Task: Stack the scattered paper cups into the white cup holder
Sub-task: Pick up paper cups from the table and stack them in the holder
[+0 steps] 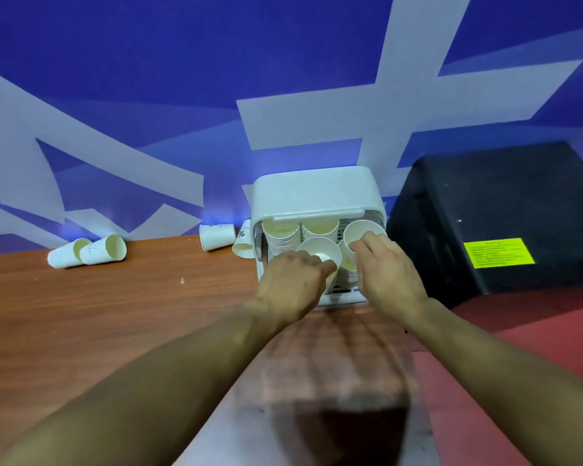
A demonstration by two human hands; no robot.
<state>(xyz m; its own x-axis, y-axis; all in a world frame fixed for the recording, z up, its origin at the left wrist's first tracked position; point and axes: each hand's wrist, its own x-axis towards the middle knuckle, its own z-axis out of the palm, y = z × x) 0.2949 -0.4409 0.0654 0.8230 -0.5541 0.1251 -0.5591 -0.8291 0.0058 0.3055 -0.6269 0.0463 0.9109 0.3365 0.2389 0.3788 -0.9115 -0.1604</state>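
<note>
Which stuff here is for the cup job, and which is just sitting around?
For the job:
holder
left hand with a cup
right hand with a cup
loose cups on the table

Just there:
black box
yellow label
blue wall

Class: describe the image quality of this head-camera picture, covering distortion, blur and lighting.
Head view: wide-angle bending curves the table edge and wall; the near table end looks smeared; the left hand and right hand at the cup holder are soft; a bluish glow lines the wall's base.
</note>
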